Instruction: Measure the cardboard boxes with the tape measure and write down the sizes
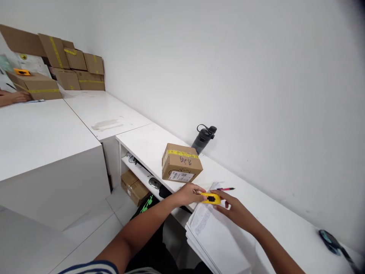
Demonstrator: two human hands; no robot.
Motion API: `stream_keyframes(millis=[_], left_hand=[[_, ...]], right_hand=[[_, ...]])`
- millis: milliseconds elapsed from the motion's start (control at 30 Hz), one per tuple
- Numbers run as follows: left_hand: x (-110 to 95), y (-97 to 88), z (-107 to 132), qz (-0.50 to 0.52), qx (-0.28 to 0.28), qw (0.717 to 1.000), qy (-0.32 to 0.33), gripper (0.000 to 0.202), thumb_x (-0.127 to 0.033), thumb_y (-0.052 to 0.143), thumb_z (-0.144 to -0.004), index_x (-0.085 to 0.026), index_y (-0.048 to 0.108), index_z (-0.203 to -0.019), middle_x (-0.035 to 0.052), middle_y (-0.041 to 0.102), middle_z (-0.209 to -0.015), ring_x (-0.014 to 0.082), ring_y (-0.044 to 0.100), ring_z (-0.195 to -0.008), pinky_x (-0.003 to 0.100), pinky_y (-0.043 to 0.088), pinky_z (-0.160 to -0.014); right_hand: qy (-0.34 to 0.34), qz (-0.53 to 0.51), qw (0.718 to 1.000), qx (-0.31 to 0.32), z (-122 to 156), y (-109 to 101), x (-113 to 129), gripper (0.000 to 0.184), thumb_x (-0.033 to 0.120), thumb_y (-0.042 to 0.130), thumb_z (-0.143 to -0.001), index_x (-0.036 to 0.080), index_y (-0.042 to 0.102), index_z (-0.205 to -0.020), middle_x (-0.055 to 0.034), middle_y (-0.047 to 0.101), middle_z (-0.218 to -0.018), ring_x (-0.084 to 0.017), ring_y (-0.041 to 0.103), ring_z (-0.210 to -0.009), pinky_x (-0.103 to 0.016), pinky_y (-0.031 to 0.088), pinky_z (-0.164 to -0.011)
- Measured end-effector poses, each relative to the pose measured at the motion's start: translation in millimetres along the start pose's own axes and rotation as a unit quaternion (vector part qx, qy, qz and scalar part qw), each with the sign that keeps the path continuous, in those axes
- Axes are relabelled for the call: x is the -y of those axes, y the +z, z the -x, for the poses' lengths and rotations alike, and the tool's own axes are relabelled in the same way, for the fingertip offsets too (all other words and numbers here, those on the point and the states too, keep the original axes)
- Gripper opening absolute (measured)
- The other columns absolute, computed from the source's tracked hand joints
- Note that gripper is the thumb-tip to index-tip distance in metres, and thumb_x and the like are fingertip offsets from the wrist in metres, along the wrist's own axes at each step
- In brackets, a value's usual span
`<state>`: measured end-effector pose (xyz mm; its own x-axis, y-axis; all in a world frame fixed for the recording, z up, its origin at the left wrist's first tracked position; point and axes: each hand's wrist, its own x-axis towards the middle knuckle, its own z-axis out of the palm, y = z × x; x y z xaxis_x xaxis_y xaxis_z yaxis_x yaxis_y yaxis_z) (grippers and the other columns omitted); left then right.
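Both my hands meet over the white desk [256,213]. My left hand [189,193] pinches one end of a small yellow box cutter [211,198]. My right hand [235,211] grips its other end with curled fingers. Under them lies a stack of white printed papers [216,236] that overhangs the desk's front edge. A sealed cardboard box [181,163] with yellow tape and a shipping label sits just beyond my left hand. A red pen [226,188] lies on the papers behind the cutter.
A black water bottle [203,139] stands by the wall behind the box. More cardboard boxes [71,66] are stacked at the far left, where another person's hand [14,97] rests on a table. Boxes [134,186] sit under the desk. A dark object [330,241] lies far right.
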<state>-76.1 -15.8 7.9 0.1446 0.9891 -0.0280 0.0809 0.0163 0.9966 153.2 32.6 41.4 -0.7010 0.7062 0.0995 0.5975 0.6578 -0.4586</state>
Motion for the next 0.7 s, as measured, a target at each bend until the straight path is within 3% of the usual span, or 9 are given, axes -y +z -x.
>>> stream_keyframes(millis=[100,200,333,433,533,700], left_hand=[[-23,-18.8,16,0.178,0.058,0.981,-0.046,0.048,-0.040,0.082,-0.064,-0.012,0.073,-0.102,0.0047,0.067,-0.087,0.0136,0.060,-0.074,0.033,0.048,-0.080],[-45,-29.8,31,0.348,0.117,0.928,-0.064,0.050,-0.042,0.088,-0.055,-0.010,0.073,-0.091,0.0058,0.068,-0.084,0.0153,0.064,-0.077,0.037,0.050,-0.085],[-60,-33.0,41,0.461,0.094,0.881,-0.038,0.053,-0.043,0.091,-0.050,-0.011,0.072,-0.089,0.0059,0.068,-0.081,0.0146,0.064,-0.075,0.037,0.050,-0.086],[-70,-40.1,47,0.436,0.038,0.899,0.017,0.054,-0.045,0.087,-0.058,-0.012,0.073,-0.098,0.0072,0.069,-0.090,0.0135,0.063,-0.081,0.033,0.048,-0.088],[-89,-59.1,51,0.341,-0.014,0.937,0.073,0.058,-0.050,0.082,-0.064,-0.012,0.072,-0.107,0.0048,0.066,-0.088,0.0115,0.060,-0.079,0.030,0.047,-0.083],[-131,-106.9,53,0.213,-0.025,0.972,0.097,0.057,-0.039,0.085,-0.062,-0.015,0.068,-0.111,-0.0063,0.043,-0.070,0.0052,0.046,-0.062,0.025,0.046,-0.070]], right_hand=[[0.060,-0.092,0.993,-0.050,1,-21,37,0.048,0.047,0.063,-0.084,0.032,0.055,-0.130,-0.0064,0.067,-0.118,-0.023,0.065,-0.096,-0.040,0.057,-0.077],[0.075,-0.199,0.964,-0.157,-8,-21,71,0.052,0.055,0.056,-0.087,0.029,0.052,-0.132,-0.0085,0.066,-0.118,-0.024,0.064,-0.102,-0.040,0.055,-0.084],[0.143,-0.242,0.927,-0.248,-32,-8,112,0.059,0.064,0.038,-0.092,0.026,0.049,-0.136,-0.0108,0.065,-0.118,-0.025,0.065,-0.101,-0.039,0.055,-0.081],[0.127,-0.222,0.918,-0.303,-54,-7,135,0.068,0.065,0.044,-0.088,0.024,0.040,-0.143,-0.0121,0.064,-0.113,-0.026,0.065,-0.096,-0.039,0.055,-0.076],[0.026,-0.204,0.917,-0.342,-75,-14,154,0.083,0.058,0.065,-0.078,0.026,0.029,-0.146,-0.0121,0.063,-0.115,-0.026,0.064,-0.098,-0.038,0.055,-0.075],[-0.106,-0.205,0.884,-0.406,-103,-33,175,0.077,0.045,0.075,-0.073,0.028,0.037,-0.138,-0.0109,0.062,-0.115,-0.023,0.065,-0.092,-0.037,0.055,-0.072]])
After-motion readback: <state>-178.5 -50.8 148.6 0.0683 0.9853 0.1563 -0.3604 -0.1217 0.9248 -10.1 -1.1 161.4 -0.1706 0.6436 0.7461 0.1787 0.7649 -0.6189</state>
